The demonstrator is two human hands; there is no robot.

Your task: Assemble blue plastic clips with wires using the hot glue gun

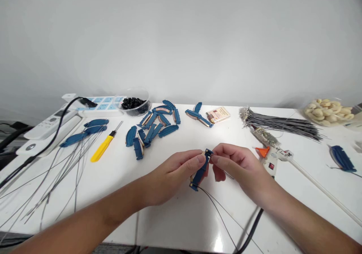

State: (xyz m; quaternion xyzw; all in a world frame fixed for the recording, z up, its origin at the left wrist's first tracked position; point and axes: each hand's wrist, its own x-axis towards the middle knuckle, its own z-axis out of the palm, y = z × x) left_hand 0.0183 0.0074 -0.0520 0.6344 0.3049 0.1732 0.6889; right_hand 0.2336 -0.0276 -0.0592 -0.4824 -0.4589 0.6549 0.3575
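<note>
My left hand point(181, 171) is closed around a blue plastic piece point(201, 173) with a light-coloured face, thumb on its upper part. My right hand point(237, 167) pinches thumb and forefinger at the upper end of that piece, and a short stretch of thin wire point(228, 175) shows below these fingers. From the piece's lower end, thin dark wires point(216, 207) run down toward the table's front edge. The fingertips partly hide where the wire meets the piece.
Several more blue pieces point(169, 130) lie beyond my hands. At left are a yellow-handled screwdriver point(102, 148), loose wires point(60, 175) and a power strip point(102, 105). A tub of black parts point(135, 105) stands behind. At right lie a wire bundle point(283, 124) and a glue gun point(268, 159).
</note>
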